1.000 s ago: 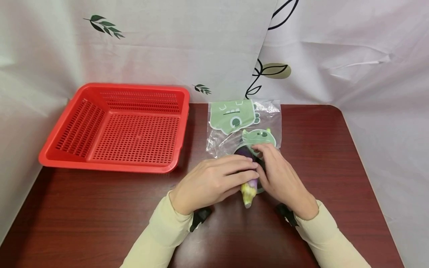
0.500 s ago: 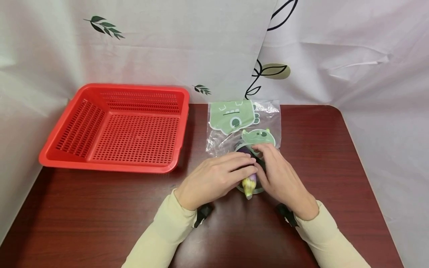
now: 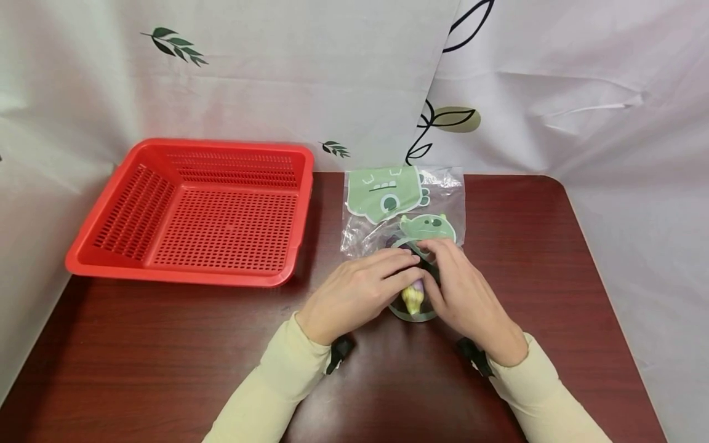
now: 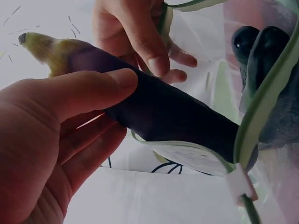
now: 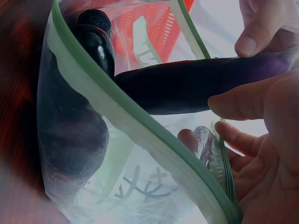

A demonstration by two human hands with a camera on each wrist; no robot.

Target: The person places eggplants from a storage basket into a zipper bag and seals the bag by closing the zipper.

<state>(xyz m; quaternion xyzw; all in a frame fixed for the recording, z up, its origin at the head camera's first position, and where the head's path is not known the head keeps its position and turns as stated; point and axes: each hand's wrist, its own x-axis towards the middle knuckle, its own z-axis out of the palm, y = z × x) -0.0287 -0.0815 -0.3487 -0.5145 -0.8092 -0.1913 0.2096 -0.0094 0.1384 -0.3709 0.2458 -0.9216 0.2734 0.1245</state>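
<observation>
In the head view, the left hand point(image 3: 357, 295) hides most of the eggplant point(image 3: 412, 298), leaving mainly its yellow-green stem end in sight; both it and the right hand point(image 3: 465, 292) cover much of the near half of the clear bag point(image 3: 382, 203); the sleeves point(image 3: 266, 384) and the table point(image 3: 404, 394) are cut off at the near edge; in the left wrist view, the eggplant's tip passes partly behind the bag's green rim; in the right wrist view, its stem end leaves at the right edge, while the red basket point(image 3: 177, 275) is a blurred fragment; the dark things point(image 4: 271, 44) inside the bag are too dim to count or identify.
</observation>
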